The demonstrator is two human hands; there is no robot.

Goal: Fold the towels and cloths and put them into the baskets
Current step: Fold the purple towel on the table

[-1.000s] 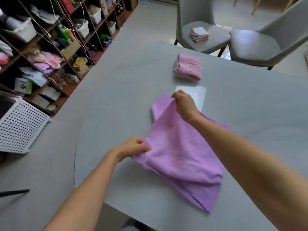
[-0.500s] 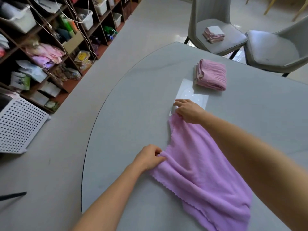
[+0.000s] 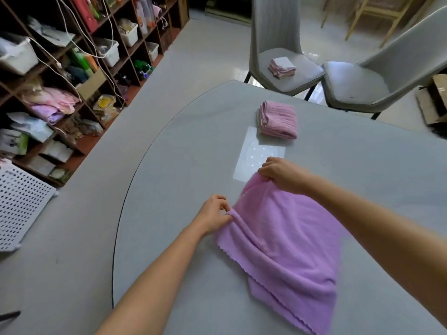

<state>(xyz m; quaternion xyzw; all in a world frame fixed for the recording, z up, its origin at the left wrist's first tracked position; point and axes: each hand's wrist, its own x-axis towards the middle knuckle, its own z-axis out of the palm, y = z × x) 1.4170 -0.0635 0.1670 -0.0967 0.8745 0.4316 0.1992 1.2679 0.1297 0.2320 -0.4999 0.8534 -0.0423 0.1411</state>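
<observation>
Purple towel (image 3: 285, 240) lies mid-table, near edge, part-folded; left hand (image 3: 214, 215) & right hand (image 3: 281, 174) each pinch a far corner. Fold underway; next likely needs corners brought over evenly.

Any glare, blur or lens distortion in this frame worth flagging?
Head view: a bright rectangular glare patch lies on the table beyond the purple towel; wide-angle bending curves the shelves and chairs; the right forearm looks slightly motion-blurred; daylight washes out the floor behind.
</observation>
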